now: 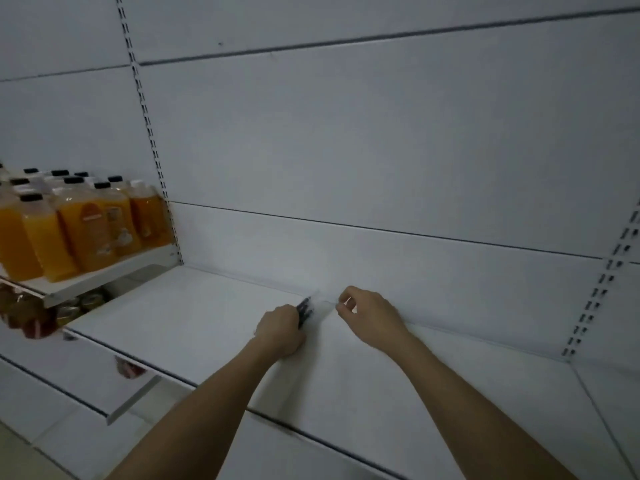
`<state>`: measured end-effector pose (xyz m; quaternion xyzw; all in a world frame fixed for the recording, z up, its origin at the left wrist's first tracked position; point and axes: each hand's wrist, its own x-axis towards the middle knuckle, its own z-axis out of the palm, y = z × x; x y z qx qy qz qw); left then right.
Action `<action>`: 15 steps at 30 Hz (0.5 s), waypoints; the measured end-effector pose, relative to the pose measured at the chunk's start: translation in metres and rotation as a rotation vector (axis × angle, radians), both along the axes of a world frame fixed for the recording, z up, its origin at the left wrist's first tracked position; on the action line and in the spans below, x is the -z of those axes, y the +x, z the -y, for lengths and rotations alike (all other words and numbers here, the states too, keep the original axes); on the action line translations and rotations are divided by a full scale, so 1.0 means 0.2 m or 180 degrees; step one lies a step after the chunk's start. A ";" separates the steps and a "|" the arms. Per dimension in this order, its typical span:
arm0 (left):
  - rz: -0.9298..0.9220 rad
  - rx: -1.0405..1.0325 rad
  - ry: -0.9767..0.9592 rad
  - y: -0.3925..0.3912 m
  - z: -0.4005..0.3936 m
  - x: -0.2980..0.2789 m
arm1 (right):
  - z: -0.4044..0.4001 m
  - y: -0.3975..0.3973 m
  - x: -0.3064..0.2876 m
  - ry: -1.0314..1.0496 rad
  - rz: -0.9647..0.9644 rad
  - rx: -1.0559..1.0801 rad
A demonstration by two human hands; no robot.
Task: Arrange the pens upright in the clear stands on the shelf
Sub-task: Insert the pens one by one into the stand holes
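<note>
Head view: left hand (282,329) gripping pens (304,310), right hand (370,315) pinching clear stand (323,306).

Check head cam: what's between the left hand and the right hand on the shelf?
In the head view, the dark pens held in the left hand and a faint clear stand pinched by the right hand; nothing else on that stretch of shelf.

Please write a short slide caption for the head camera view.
Left hand holds dark pens at a clear stand steadied by right hand.
</note>
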<state>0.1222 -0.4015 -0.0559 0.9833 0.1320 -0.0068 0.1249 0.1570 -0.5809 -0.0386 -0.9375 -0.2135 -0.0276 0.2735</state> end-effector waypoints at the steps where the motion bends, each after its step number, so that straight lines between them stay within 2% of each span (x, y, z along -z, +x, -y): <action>1: 0.0091 0.0033 -0.0253 -0.06 0.03 -0.02 | 0.04 -0.07 -0.03 0.0016 -0.0028 0.0064; 5: 0.0464 0.0615 -0.2164 -0.35 0.20 -0.10 | 0.20 -0.38 -0.11 0.0345 -0.0161 0.0199; 8: 0.0804 0.1123 -0.3063 -0.57 0.43 -0.18 | 0.34 -0.63 -0.18 0.0981 -0.0163 0.0361; 11: 0.0874 0.1411 -0.3572 -0.74 0.69 -0.23 | 0.54 -0.85 -0.28 0.1668 -0.0123 0.0589; 15: 0.0651 0.1846 -0.3849 -0.92 1.07 -0.27 | 0.94 -1.14 -0.35 0.2343 -0.0039 0.0911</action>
